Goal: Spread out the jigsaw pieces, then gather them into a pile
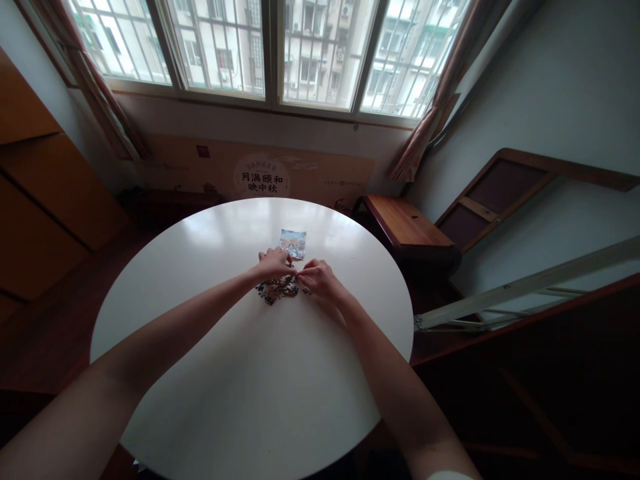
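On the white table, a small heap of jigsaw pieces lies under and in front of my hands. My left hand reaches over the heap's far side, its fingers bent downward and its thumb pointing right. Just to the right, my right hand has thumb and forefinger pinched together, close to the left thumb. Whatever sits between the fingertips is too small to make out. Beyond the hands lies a colourful picture sheet, mostly blue and orange. A few loose pieces show beside the right hand.
The round white table fills the middle of the view. A low wooden stand is at its right, with a wooden panel frame against the wall. Barred windows and curtains are behind; an orange cabinet stands left.
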Demonstrator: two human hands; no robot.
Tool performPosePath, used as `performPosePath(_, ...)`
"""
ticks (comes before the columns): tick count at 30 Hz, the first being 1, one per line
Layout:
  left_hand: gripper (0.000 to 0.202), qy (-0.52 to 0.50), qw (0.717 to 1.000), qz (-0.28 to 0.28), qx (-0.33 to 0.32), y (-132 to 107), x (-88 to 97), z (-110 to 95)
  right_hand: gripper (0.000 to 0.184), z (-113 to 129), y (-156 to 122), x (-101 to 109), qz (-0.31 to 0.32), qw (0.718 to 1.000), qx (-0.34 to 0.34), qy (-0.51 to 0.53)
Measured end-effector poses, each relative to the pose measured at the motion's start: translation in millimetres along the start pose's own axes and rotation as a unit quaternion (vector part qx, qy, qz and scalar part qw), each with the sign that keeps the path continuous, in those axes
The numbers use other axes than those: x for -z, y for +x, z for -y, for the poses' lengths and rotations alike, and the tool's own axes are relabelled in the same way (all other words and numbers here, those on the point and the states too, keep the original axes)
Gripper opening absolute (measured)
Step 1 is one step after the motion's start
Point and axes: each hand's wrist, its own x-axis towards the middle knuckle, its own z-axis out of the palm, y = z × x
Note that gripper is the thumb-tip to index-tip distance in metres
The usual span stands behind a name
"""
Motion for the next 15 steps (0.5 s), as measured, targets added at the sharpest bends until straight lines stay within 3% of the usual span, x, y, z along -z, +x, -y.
performPosePath(8,0.039,-0.062,0.997,-0.042,0.007,1.4,-0.3,2.1,0.018,1.6,-0.1,1.0,0.001,1.0,-0.009,-0.006)
performPosePath(15,0.019,-0.167,0.981,-0.08,-0.051,-2.3,-3.1,4.0,0.017,3.0,-1.1,2.3,0.004,1.0,-0.005,-0.008)
